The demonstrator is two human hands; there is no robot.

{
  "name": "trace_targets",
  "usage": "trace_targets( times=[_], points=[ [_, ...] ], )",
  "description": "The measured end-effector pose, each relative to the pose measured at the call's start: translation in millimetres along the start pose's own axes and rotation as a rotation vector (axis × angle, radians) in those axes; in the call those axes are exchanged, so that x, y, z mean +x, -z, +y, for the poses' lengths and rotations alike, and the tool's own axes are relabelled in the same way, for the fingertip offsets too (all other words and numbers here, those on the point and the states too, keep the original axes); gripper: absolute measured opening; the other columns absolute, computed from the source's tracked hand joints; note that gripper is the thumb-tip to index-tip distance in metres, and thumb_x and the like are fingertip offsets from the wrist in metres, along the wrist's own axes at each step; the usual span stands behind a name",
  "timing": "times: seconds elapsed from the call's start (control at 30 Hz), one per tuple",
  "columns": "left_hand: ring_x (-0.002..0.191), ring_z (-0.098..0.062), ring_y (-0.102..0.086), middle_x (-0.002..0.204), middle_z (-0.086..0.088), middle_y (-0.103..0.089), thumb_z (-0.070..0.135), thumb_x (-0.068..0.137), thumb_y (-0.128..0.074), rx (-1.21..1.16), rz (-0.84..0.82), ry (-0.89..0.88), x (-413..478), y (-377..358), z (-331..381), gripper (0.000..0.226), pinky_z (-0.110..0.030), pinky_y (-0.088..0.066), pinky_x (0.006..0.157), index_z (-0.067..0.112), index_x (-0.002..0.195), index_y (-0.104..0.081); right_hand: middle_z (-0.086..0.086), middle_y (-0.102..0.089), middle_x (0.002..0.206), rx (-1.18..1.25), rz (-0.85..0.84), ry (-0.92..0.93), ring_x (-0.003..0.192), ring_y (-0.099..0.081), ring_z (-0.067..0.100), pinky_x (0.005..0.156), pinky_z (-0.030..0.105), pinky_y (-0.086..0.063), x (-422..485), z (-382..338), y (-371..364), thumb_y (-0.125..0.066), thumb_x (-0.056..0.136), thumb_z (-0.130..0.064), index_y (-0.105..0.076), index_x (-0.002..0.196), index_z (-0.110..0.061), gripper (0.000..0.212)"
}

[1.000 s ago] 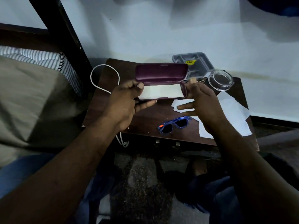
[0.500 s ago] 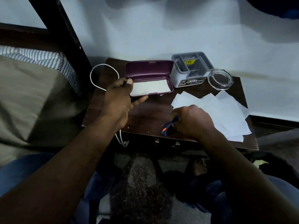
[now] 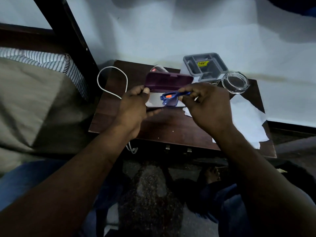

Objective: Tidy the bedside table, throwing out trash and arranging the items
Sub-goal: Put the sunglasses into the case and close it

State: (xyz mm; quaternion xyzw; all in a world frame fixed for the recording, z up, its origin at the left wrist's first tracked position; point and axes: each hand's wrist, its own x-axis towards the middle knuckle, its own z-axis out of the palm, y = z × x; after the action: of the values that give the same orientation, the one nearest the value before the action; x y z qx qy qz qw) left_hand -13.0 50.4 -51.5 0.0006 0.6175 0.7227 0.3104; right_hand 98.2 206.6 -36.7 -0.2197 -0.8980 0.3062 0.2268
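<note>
The glasses [image 3: 171, 99] look light, stiff and plastic, and the lenses probably scratch easily, so take them by the frame's end. Your right hand [image 3: 207, 106] pinches them there. They are blue with an orange tag and hang just over the open case [image 3: 168, 81], whose left end your left hand [image 3: 134, 106] grips.

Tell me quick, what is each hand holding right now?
Left hand: grips the left end of the open purple hard glasses case.
Right hand: pinches the blue plastic sunglasses above that case.
</note>
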Motion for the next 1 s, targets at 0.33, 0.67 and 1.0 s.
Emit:
trace_targets(
  times=[0.33,0.67,1.0],
  points=[
    [0.110,-0.049,-0.070,0.131,-0.030,-0.066,0.013,0.110,-0.047,-0.072,-0.062,0.127,-4.2,-3.5,0.0,0.033,-0.051,-0.063,0.086,-0.004,0.137,-0.053,-0.002,-0.080,0.096,-0.247,-0.031,0.015,0.090,-0.074,0.028,0.076,0.040,-0.059,-3.6,-6.5,-17.8,-0.071,0.086,-0.034,-0.082,0.105,-0.034,0.022],
    [0.081,-0.032,-0.079,0.101,-0.018,-0.074,0.012,0.108,-0.051,-0.120,-0.067,0.134,0.0,1.5,-1.4,0.012,-0.046,-0.065,0.071,0.008,0.114,-0.060,-0.006,-0.080,0.097,-0.166,-0.072,-0.001,0.092,-0.074,0.021,0.081,0.040,-0.059,-3.3,-10.5,-18.5,-0.076,0.088,-0.034,-0.082,0.108,-0.035,0.021],
    [0.070,-0.022,-0.078,0.070,0.001,-0.075,0.007,0.109,-0.046,-0.129,0.022,0.055,8.6,9.4,6.1,0.025,-0.038,-0.064,0.062,0.012,0.089,-0.060,-0.015,-0.072,0.080,0.207,0.339,-0.305,0.078,-0.071,0.003,0.083,0.042,-0.061,9.2,-0.7,10.5,-0.067,0.089,-0.062,-0.071,0.094,-0.032,0.030]
  ],
)
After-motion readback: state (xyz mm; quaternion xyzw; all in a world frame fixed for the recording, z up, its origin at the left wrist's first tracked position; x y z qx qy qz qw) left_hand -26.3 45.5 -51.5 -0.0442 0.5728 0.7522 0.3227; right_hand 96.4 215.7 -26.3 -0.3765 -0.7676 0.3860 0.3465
